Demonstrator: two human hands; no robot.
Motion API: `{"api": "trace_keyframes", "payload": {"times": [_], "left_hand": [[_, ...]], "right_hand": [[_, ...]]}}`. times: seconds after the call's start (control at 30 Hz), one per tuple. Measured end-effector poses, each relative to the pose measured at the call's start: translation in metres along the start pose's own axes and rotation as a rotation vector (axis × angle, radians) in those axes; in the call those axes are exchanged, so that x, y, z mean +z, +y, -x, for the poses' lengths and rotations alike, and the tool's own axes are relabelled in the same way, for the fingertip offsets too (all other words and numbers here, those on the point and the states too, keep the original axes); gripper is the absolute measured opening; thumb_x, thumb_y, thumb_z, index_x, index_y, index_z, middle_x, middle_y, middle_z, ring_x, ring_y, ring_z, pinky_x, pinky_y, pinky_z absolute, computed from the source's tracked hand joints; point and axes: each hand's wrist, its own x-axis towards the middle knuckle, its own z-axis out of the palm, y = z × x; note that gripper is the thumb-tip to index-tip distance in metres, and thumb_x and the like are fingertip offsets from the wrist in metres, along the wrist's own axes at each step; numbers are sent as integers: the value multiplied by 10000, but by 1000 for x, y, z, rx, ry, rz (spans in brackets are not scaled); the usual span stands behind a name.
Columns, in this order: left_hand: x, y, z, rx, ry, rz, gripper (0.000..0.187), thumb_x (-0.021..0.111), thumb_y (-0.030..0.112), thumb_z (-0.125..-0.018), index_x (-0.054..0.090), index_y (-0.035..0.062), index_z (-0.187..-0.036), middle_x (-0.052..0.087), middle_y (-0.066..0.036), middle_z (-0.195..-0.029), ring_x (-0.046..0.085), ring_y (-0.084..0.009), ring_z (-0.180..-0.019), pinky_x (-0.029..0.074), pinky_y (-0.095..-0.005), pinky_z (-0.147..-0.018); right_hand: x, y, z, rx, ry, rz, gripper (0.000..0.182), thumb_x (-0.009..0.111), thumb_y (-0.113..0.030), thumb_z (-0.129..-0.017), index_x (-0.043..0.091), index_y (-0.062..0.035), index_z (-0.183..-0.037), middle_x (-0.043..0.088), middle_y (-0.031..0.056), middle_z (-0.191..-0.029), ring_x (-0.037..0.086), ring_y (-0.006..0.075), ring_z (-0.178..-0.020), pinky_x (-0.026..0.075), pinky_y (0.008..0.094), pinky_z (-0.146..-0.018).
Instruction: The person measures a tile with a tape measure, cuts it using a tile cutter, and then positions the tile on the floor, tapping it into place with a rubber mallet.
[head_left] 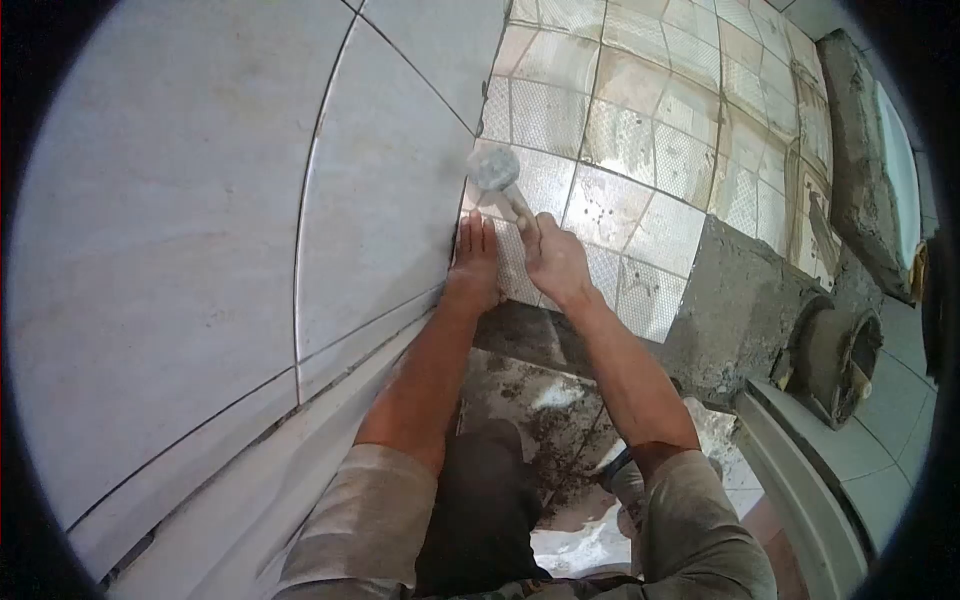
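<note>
My right hand [558, 262] is closed around the handle of a mallet [494, 167]. Its pale grey, worn head hovers close over the floor tiles beside the wall. Flat against a patterned floor tile [512, 262] lies my left hand [473, 268], fingers stretched out toward the mallet head, right at the wall's foot. This tile and the one to its right [648, 300] form the near edge of the tiled area. Both carry a pattern of light squares, some with a fine raised texture.
Large glossy wall tiles [200, 200] rise on the left. Wet grey mortar [735, 300] spreads right of the floor tiles. A mortar-caked bucket [835, 360] lies tipped beyond it. A rough cement curb [868, 160] runs along the far right; a pale door frame [800, 470] stands at lower right.
</note>
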Motion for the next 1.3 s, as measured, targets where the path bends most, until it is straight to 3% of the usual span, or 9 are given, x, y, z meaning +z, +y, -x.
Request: {"api": "trace_keyframes", "payload": {"times": [0.1,0.2,0.37,0.47,0.53,0.63,1.17,1.23,1.3], "left_hand": [[12,-2,-1,5,100,-39,1259,854,247,-532,11,-74,-1410,-13,-278,-1490,12,-414,-1397,154,-423,-1145],[-4,-1,4,15,-10,102,1257,852,226,-535,2,-72,-1412,-20,-278,-1491,8,-420,-1395,156,-430,-1143],[5,-2,5,36,59,94,1254,858,213,-533,12,-68,-1415,-29,-275,-1492,-1,-424,-1393,151,-428,-1146],[9,-5,-3,33,84,50,1254,862,193,-522,22,-66,-1415,-20,-276,-1492,7,-427,-1392,157,-423,-1147],[15,-7,-2,47,87,-13,1254,864,182,-516,27,-65,-1416,-14,-277,-1491,17,-429,-1390,163,-420,-1147],[-4,1,5,24,33,132,1248,863,166,-518,28,-57,-1419,-10,-272,-1494,29,-427,-1390,182,-416,-1143],[-19,11,10,-72,-76,135,1194,853,151,-550,65,-14,-1432,41,-221,-1506,67,-377,-1400,253,-397,-1127],[-19,7,3,-88,-81,113,1196,855,155,-549,67,-9,-1433,41,-218,-1507,66,-374,-1401,264,-398,-1123],[-14,4,4,-63,-95,185,1199,862,151,-536,84,-12,-1434,26,-215,-1511,67,-369,-1402,266,-398,-1122]], "right_hand": [[-19,-15,11,-27,-6,-73,397,382,-375,-970,488,-2,-884,580,264,-658,583,460,-657,455,517,-592],[3,6,4,19,-57,78,380,389,-364,-968,498,-6,-905,588,252,-664,583,457,-662,462,515,-597],[-1,-4,-3,117,-156,43,423,337,-395,-971,528,-19,-940,609,269,-737,602,452,-725,475,522,-654],[6,3,3,-108,-82,0,453,319,-406,-971,531,-7,-948,621,276,-791,607,454,-764,473,521,-703],[5,9,-6,187,-217,67,442,328,-386,-971,525,9,-955,627,268,-802,608,454,-777,472,516,-731],[-4,-8,-14,115,-188,54,436,322,-373,-971,519,16,-957,624,270,-792,610,451,-782,472,511,-737],[-14,14,22,67,-127,29,354,373,-331,-964,506,-5,-924,609,247,-710,613,425,-695,485,495,-634],[-32,4,37,-175,-24,107,326,393,-322,-962,509,-21,-920,600,217,-683,608,406,-662,487,482,-613],[-35,12,50,-72,-139,69,319,377,-298,-969,517,-13,-951,594,207,-729,610,399,-658,494,478,-611]]}}
